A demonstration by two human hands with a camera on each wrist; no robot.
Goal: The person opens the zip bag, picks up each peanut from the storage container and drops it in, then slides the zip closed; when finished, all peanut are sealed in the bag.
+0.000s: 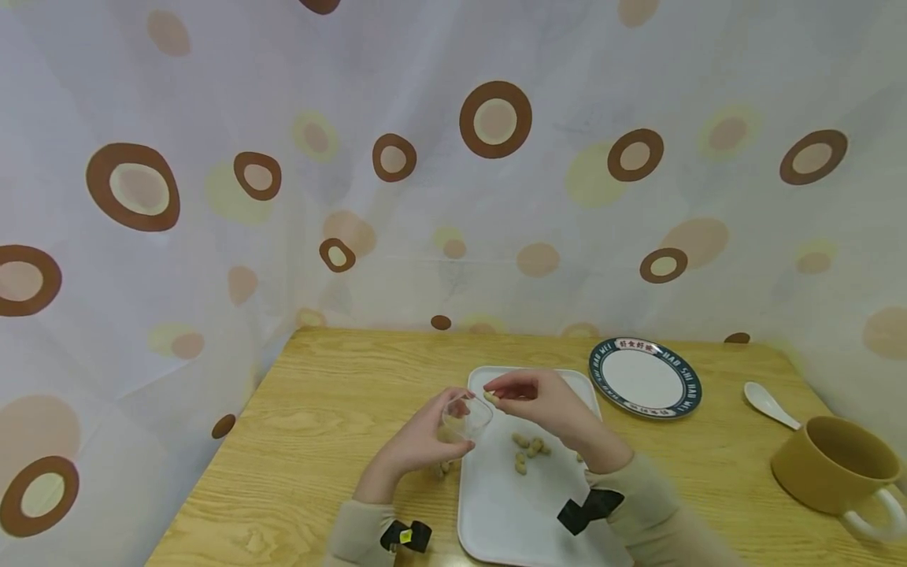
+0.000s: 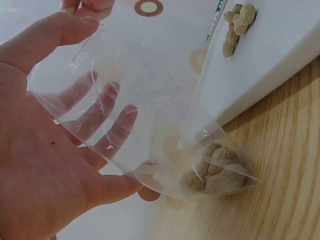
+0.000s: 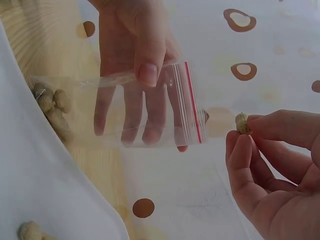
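My left hand [image 1: 414, 441] holds a clear zip-lock bag [image 3: 80, 120] with a red strip along its mouth, thumb on one side and fingers spread behind the plastic. Several unshelled peanuts [image 2: 217, 167] lie in the bag's bottom end, which hangs low beside the tray. Between thumb and fingertips, my right hand [image 1: 542, 402] pinches a single peanut [image 3: 242, 123], just outside the bag's mouth and apart from it. More loose peanuts [image 1: 531, 445] lie on the white tray [image 1: 496, 504] beneath the right hand.
Behind the tray to the right is a white plate [image 1: 645, 378] with a dark patterned rim. A white spoon [image 1: 771, 404] and a mustard-yellow mug [image 1: 825, 472] stand farther right on the wooden table [image 1: 340, 378]. A dotted curtain [image 1: 425, 205] hangs along the back.
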